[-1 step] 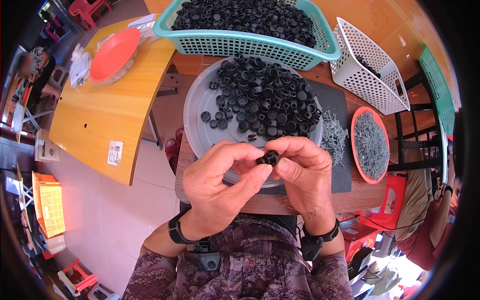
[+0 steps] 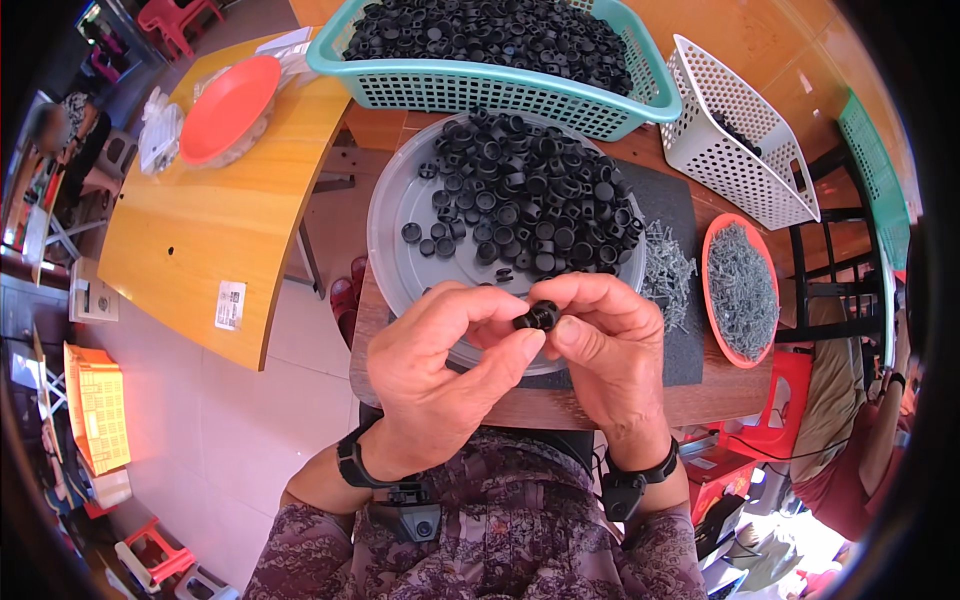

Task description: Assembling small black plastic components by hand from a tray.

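The left hand [image 2: 425, 375] and the right hand [image 2: 615, 350] are meeting above the near part of a round grey tray [image 2: 388, 225], and a small black piece [image 2: 541, 316] is between them. The fingers of the left hand pinch this piece from its left side, and the fingers of the right hand pinch it from its right side, thumb and forefinger each. In the tray, many black caps [image 2: 535, 195] lie in a heap, mostly toward the far and right side. The tray stands on a brown table [image 2: 640, 408]. To its right, loose grey screws [image 2: 668, 275] lie on a dark mat [image 2: 686, 350], and an orange plate [image 2: 708, 300], just beside this mat, is full of similar screws. Behind the tray there is a green basket [image 2: 470, 85], filled with more black caps, and next to it a white basket [image 2: 730, 165] with some black pieces inside.
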`<state>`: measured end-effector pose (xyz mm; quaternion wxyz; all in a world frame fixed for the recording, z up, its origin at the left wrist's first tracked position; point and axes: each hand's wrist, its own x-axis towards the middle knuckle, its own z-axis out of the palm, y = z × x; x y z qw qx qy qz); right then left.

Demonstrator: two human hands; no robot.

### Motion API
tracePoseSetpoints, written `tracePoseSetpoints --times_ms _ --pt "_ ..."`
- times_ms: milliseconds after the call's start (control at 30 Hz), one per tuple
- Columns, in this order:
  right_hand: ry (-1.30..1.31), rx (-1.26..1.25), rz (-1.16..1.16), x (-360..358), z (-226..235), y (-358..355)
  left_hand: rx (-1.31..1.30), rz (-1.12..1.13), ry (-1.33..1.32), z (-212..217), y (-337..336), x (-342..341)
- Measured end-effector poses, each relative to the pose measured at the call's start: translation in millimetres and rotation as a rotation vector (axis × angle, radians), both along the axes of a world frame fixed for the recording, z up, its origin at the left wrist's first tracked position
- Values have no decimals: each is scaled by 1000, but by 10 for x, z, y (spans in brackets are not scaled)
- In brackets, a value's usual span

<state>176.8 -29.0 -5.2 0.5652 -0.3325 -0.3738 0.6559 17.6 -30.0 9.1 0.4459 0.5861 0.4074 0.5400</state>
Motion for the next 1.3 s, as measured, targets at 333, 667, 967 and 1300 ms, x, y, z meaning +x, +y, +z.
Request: tracePoseSetpoints --times_ms 333,667,967,1300 --pt "-84 49 -88 -39 9 -60 -154 -66 -135 -22 18 -35" --pt "-85 69 -81 -18 39 -88 -58 -94 -29 -32 30 -36" --pt "-70 70 -97 -3 36 -105 82 -68 35 -83 50 16" --pt "-3 34 -66 21 41 -86 16 -96 65 -52 51 -3"
